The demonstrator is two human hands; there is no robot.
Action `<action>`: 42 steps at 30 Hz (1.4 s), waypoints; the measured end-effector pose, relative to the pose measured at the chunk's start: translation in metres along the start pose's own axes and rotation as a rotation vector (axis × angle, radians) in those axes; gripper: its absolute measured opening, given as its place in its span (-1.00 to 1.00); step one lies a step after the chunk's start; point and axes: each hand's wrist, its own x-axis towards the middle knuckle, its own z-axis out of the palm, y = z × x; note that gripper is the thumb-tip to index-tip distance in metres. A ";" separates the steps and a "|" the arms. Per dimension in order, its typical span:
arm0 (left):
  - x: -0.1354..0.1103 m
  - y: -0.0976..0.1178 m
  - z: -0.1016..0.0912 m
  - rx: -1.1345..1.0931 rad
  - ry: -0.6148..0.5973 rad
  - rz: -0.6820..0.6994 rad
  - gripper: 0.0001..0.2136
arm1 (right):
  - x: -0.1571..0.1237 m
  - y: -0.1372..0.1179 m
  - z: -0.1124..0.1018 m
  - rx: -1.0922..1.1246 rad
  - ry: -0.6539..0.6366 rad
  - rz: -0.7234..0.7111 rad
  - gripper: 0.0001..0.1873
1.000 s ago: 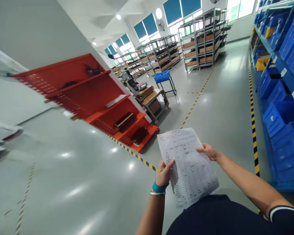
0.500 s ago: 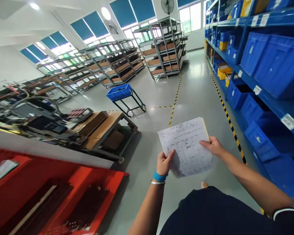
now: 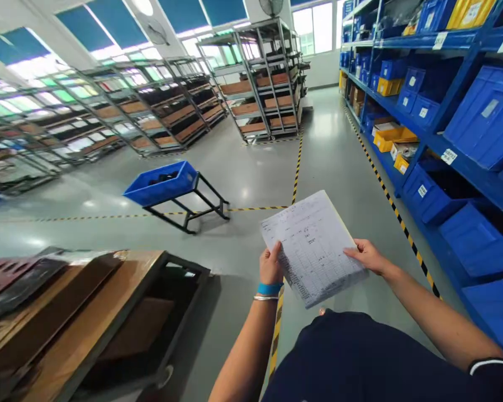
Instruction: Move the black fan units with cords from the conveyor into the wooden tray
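Note:
A stack of printed paper sheets (image 3: 314, 245) is held out in front of my body, tilted, with a table of small print on top and a yellowish edge at its right side. My left hand (image 3: 271, 264) grips the left edge, thumb on top; a blue band and a silver bangle circle that wrist. On the right edge, my right hand (image 3: 366, 255) pinches the sheets with its thumb over the print. The fingers beneath the paper are hidden.
Blue shelving (image 3: 433, 134) with blue and yellow bins runs along the right. Left of the paper, a blue crate (image 3: 161, 183) rests on a wheeled stand. A cart (image 3: 117, 301) with cardboard stands lower left. Metal racks (image 3: 260, 84) fill the back. Yellow-black tape (image 3: 385, 198) marks the floor.
I have moved forward along the aisle. The crate stand and cart appear nearer and further left, and the red rack has left the view. The sheets are turned slightly clockwise, still in both hands.

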 end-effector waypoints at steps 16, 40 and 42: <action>0.662 0.165 0.128 -0.016 0.167 0.069 -0.46 | 0.734 -0.109 -0.001 -0.263 -0.104 -0.129 -0.61; 1.637 0.568 0.051 0.122 0.170 0.164 -0.52 | 1.789 -0.279 0.320 -0.150 -0.352 -0.157 -0.61; 1.704 0.608 0.035 0.083 0.243 0.184 -0.52 | 1.876 -0.298 0.364 -0.161 -0.410 -0.151 -0.61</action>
